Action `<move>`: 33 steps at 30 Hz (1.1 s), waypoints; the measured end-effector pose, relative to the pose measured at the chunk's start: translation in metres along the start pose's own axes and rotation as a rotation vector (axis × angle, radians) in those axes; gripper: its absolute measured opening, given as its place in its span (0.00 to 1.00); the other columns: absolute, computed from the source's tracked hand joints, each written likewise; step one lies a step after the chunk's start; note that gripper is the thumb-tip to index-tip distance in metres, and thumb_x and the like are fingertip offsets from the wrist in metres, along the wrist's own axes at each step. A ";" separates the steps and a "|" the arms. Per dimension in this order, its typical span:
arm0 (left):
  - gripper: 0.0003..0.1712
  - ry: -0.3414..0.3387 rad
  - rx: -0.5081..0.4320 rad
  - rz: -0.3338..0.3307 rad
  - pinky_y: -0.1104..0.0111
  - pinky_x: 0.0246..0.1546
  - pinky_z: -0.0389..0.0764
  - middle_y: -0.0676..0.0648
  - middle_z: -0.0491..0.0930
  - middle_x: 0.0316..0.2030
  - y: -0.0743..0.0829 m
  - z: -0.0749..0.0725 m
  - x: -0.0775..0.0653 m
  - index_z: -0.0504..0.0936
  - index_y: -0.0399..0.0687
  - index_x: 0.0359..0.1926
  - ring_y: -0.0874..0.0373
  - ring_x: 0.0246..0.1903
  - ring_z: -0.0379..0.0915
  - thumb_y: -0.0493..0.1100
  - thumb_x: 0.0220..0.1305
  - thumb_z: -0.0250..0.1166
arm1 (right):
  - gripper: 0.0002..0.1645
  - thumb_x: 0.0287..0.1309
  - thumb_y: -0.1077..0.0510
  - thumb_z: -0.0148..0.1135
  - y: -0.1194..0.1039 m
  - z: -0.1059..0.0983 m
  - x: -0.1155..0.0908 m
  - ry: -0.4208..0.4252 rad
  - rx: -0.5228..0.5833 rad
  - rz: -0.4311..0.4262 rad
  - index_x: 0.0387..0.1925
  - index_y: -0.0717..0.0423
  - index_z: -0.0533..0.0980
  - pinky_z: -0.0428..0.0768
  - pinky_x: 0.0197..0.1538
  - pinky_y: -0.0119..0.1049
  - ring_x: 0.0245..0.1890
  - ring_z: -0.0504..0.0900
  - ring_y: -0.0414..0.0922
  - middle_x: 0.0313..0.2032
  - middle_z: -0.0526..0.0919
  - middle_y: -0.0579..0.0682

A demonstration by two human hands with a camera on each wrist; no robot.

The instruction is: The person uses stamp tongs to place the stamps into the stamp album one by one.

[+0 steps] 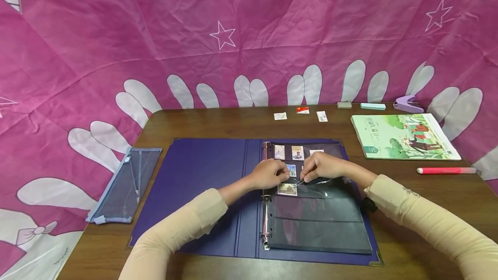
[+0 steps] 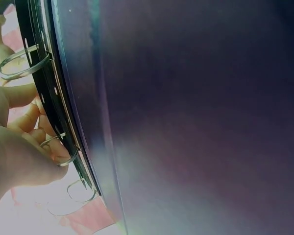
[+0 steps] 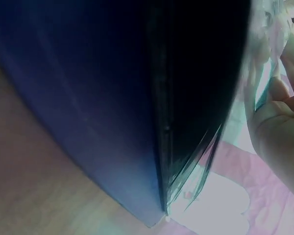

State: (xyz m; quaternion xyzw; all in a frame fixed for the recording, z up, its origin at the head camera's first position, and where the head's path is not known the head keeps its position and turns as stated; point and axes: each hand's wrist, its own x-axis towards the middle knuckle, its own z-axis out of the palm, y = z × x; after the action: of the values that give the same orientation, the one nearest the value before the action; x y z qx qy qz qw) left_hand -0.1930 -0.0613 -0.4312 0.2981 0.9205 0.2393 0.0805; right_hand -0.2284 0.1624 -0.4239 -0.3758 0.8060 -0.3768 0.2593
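Observation:
A dark blue ring binder (image 1: 202, 167) lies open, its black stamp page (image 1: 319, 232) on the right side. Over the page's third row, my right hand (image 1: 317, 167) pinches the loose edge of a clear pocket film (image 3: 257, 73), which bulges up from the page. My left hand (image 1: 270, 173), by the rings (image 2: 22, 68), bends its fingers down at the same row, thumb and fingertips at the film. Close to these fingertips show a blue-toned stamp (image 1: 291, 170) and, below it, a brownish stamp (image 1: 287, 189). More stamps (image 1: 297, 153) sit in the top row, partly covered by my right hand.
Three loose items, among them a red card-like stamp (image 1: 302, 110), lie at the table's back. A green picture book (image 1: 404, 137), a red marker (image 1: 445, 170), a purple stapler-like tool (image 1: 408, 103) and a pale blue block (image 1: 372, 106) are at right. A mesh zip pouch (image 1: 128, 185) lies left.

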 end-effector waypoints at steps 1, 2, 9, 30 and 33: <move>0.07 0.001 -0.002 0.005 0.70 0.41 0.69 0.55 0.84 0.33 0.000 0.000 0.000 0.83 0.53 0.33 0.65 0.31 0.72 0.45 0.61 0.59 | 0.08 0.49 0.61 0.67 0.001 0.000 0.000 0.003 0.002 0.000 0.32 0.61 0.84 0.71 0.33 0.26 0.26 0.69 0.31 0.26 0.82 0.54; 0.06 0.001 -0.006 0.009 0.70 0.40 0.68 0.54 0.84 0.32 -0.001 -0.001 -0.001 0.83 0.53 0.33 0.65 0.30 0.71 0.45 0.61 0.59 | 0.09 0.49 0.60 0.67 0.002 -0.001 0.000 0.006 0.002 0.002 0.32 0.61 0.84 0.71 0.32 0.26 0.26 0.69 0.31 0.27 0.82 0.54; 0.06 0.001 -0.017 0.024 0.72 0.37 0.66 0.54 0.83 0.30 0.000 -0.002 0.000 0.83 0.53 0.31 0.68 0.26 0.67 0.44 0.60 0.60 | 0.13 0.50 0.58 0.66 0.010 -0.015 -0.003 0.057 -0.017 0.025 0.38 0.61 0.83 0.73 0.29 0.27 0.25 0.71 0.33 0.30 0.83 0.55; 0.04 0.003 0.036 0.023 0.75 0.40 0.67 0.59 0.82 0.26 0.000 0.003 -0.007 0.80 0.59 0.26 0.68 0.31 0.70 0.45 0.52 0.69 | 0.14 0.54 0.57 0.63 0.045 -0.099 0.094 0.563 -0.372 0.336 0.42 0.58 0.82 0.73 0.53 0.50 0.51 0.78 0.57 0.47 0.83 0.59; 0.04 0.006 0.040 0.023 0.76 0.40 0.67 0.59 0.82 0.26 0.000 0.003 -0.007 0.81 0.59 0.26 0.69 0.31 0.69 0.45 0.51 0.69 | 0.13 0.55 0.56 0.62 0.049 -0.103 0.104 0.574 -0.380 0.381 0.41 0.57 0.83 0.73 0.53 0.50 0.51 0.77 0.57 0.46 0.84 0.58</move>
State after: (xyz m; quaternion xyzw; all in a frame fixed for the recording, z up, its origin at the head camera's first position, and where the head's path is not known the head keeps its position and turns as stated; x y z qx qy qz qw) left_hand -0.1867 -0.0643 -0.4344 0.3094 0.9220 0.2226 0.0690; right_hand -0.3811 0.1432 -0.4171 -0.1401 0.9565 -0.2556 0.0146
